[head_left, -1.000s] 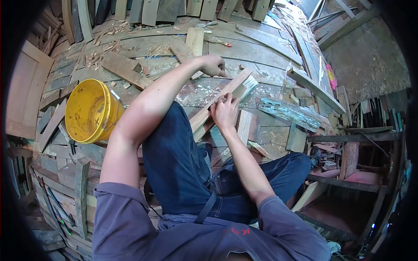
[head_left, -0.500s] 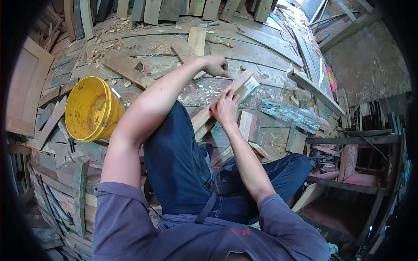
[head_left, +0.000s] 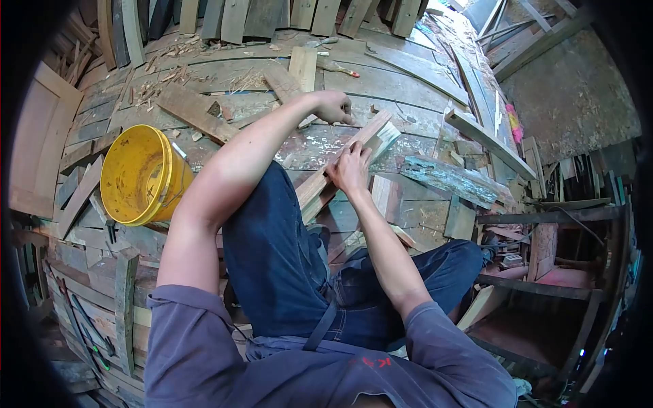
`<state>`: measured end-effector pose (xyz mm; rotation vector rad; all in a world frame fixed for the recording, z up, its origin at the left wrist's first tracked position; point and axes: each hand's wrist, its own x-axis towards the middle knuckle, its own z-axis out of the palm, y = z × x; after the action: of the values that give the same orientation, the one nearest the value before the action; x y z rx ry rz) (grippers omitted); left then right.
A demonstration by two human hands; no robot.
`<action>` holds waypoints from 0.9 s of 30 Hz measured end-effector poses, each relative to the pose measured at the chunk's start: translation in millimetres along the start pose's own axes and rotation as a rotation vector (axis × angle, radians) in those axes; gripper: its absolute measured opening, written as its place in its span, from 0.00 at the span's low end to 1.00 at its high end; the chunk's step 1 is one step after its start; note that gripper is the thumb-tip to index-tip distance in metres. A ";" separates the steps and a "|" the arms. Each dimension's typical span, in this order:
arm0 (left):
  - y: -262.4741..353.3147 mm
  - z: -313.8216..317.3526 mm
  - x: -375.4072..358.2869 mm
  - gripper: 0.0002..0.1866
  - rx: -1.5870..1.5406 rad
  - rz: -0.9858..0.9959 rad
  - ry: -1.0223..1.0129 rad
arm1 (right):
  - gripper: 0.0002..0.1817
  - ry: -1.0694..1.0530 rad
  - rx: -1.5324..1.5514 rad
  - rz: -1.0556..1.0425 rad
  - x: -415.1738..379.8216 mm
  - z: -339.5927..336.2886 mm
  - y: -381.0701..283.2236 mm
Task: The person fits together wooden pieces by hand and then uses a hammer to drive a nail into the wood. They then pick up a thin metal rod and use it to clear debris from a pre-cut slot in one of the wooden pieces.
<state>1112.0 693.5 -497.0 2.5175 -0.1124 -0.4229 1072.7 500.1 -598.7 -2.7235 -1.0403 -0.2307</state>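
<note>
A long, narrow piece of wood (head_left: 378, 125) slants away from between my knees, in the middle of the head view. My right hand (head_left: 350, 168) is closed on it, with the fingers over its upper face and near edge. Just beyond, to the left of its far end, my left hand (head_left: 332, 108) is held with curled fingers pinched together; what they hold, if anything, is too small to make out. A paler, greenish-white strip (head_left: 388, 138) lies along the right side of the far end.
A yellow bucket (head_left: 138, 175) stands at the left. Loose boards (head_left: 194, 111), wood chips and a red-tipped brush (head_left: 338, 68) lie on the plank floor (head_left: 401, 88). A flaking blue board (head_left: 452, 178) lies right of my hands, and a dark shelf frame (head_left: 551, 217) stands further right.
The view has shifted slightly. Both hands keep nearly the same pose, with my right hand still on the wood and my left hand near its far end.
</note>
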 end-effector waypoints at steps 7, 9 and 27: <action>-2.7 2.2 1.1 0.22 -0.059 -0.012 -0.006 | 0.36 0.014 -0.023 -0.002 1.1 -3.2 -0.2; -2.6 2.4 1.2 0.22 -0.038 0.002 0.005 | 0.35 0.016 -0.025 -0.012 1.4 0.9 -3.4; -6.0 2.5 3.3 0.21 0.004 0.066 0.043 | 0.27 -0.121 0.115 0.068 13.3 -5.4 2.3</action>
<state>1114.3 696.5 -503.3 2.5177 -0.1789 -0.3416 1083.7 505.4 -590.9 -2.6903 -0.9573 0.0056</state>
